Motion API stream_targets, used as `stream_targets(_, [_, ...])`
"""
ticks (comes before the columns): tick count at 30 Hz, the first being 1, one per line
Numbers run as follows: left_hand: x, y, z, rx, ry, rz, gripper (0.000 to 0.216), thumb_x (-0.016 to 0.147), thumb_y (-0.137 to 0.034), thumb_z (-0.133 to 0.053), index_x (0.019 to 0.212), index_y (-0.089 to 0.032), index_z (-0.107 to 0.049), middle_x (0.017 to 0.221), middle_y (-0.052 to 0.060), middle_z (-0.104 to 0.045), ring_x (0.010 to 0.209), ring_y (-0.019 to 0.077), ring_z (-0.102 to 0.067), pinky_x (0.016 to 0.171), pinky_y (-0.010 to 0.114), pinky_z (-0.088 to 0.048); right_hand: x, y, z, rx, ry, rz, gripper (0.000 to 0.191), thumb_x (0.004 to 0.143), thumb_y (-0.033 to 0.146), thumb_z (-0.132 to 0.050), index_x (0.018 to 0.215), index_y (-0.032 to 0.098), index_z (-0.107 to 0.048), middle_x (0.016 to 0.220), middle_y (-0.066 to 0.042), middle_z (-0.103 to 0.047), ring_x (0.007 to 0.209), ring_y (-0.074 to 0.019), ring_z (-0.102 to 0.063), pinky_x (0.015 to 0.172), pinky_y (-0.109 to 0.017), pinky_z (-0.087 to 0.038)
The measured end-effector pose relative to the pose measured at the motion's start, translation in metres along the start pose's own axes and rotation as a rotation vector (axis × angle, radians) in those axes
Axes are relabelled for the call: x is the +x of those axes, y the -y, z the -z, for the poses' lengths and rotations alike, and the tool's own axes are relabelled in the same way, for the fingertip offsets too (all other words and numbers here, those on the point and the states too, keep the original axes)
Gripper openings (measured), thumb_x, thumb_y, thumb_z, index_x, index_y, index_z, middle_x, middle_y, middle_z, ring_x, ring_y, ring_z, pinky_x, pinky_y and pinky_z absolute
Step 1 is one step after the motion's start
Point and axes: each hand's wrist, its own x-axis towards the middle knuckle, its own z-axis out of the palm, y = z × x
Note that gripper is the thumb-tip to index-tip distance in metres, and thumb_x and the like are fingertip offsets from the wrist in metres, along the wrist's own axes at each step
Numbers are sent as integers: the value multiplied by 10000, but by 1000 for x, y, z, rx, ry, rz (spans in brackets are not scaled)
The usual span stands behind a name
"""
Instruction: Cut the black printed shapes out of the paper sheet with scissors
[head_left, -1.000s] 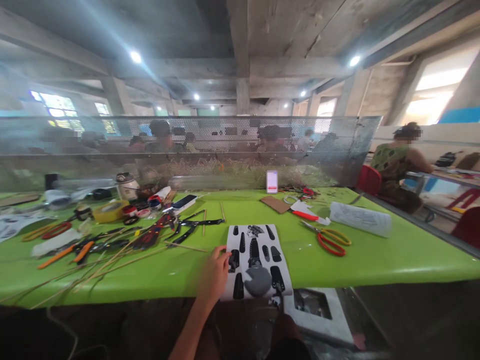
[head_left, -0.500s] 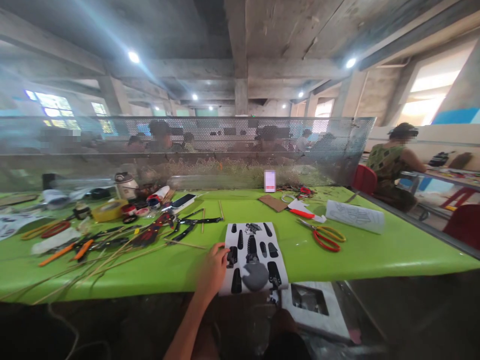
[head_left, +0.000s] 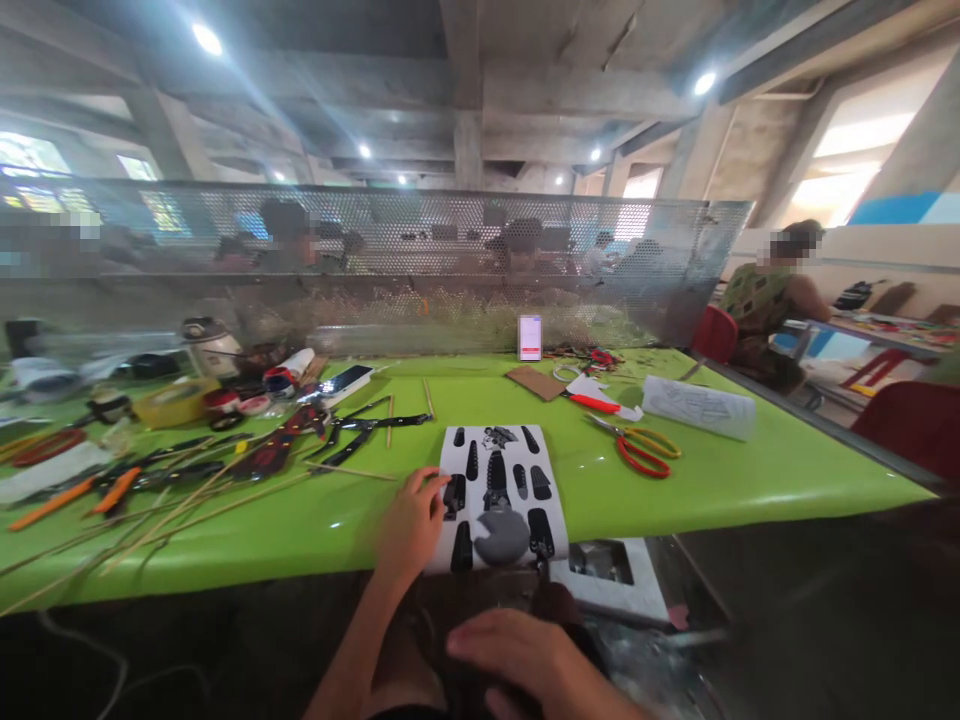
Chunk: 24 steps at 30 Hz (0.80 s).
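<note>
A white printed sheet [head_left: 516, 498] with black and grey shapes lies on the green table, its near end curving over the front edge. My left hand [head_left: 414, 515] is at the sheet's left edge, fingers curled and pressed against it. Low in the view, below the table edge, is my right hand [head_left: 521, 650], slightly blurred. Its fingers stretch leftward, and nothing shows in them. Scissors [head_left: 637, 445] with red and yellow handles lie to the right of the sheet. A rolled paper [head_left: 699, 407] with line drawings rests beyond them.
Thin sticks [head_left: 161, 520], orange-handled tools [head_left: 112, 492] and yellow tape [head_left: 176, 402] crowd the left side. A phone [head_left: 529, 338] stands by the perforated metal screen [head_left: 420, 240]. Another person [head_left: 772, 300] sits at the right. Under the table is a pale frame [head_left: 615, 585].
My right hand has come into view at the bottom. My left hand stays at the sheet's left edge. The whole view has shifted, so the table appears higher and further left.
</note>
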Motion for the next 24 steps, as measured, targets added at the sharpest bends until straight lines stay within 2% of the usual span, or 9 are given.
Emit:
stream_targets(1, [0,-1,1,4,5,-10,367,871,-62,-473,1143,-200,-677,1222,100,-615,1140,265,-584,1011,430,-480,-7,-12,1,-58,-93,-72,509,793,85,-530,1285,165,-634,1246,-135,-675,1153,-224,-641,989,-314,-517])
stream_targets(4, [1,-5,3,11,15,-33,414,824,-25,-501,1137,-220,-689,1205,71,-630,1169,261,-560,1043,439,-454,-29,-40,9,-194,-309,-291,496,829,51,-493,1264,236,-643,1271,-98,-662,1188,-214,-623,1040,-348,-490])
stream_targets(6, [1,-7,4,10,13,-37,408,815,-21,-503,1115,-217,-699,1203,70,-634,1170,265,-557,1041,454,-452,-34,-53,17,-257,-404,-320,473,866,71,-471,1271,255,-630,1284,-95,-645,1184,-211,-623,1032,-360,-501])
stream_targets(8, [1,-8,4,3,7,-42,375,818,-32,-506,1078,-213,-707,1220,74,-634,1172,268,-558,1029,462,-459,-32,-62,23,-335,-463,-279,453,881,82,-461,1269,251,-622,1268,-100,-642,1168,-215,-625,1015,-372,-518])
stream_targets(12, [0,-7,4,-29,0,-72,260,813,-51,-529,946,-205,-691,1262,66,-644,1221,266,-539,1051,460,-441,-14,-80,30,-548,-487,-169,421,890,81,-470,1258,226,-613,1226,-114,-655,1169,-252,-603,993,-444,-527])
stream_targets(15, [-1,-5,6,-59,5,-98,191,843,-73,-525,899,-204,-652,1196,55,-684,1255,251,-521,1085,451,-409,-3,-94,34,-672,-489,-146,375,905,104,-491,1243,207,-616,1224,-125,-659,1166,-286,-598,968,-505,-528])
stream_targets(20, [-1,-6,9,-82,23,-94,174,900,-136,-516,997,-206,-643,1035,57,-682,1052,229,-612,951,408,-502,-5,-117,43,-703,-521,-108,254,917,152,-541,1137,210,-652,1140,-105,-703,1081,-292,-642,899,-502,-555])
stream_targets(24, [0,-10,8,-66,26,-64,246,890,-120,-523,1087,-204,-643,1124,84,-621,1083,245,-591,946,426,-504,-18,-128,46,-684,-550,-45,219,921,166,-554,1101,234,-659,1151,-84,-712,1105,-276,-643,912,-465,-554])
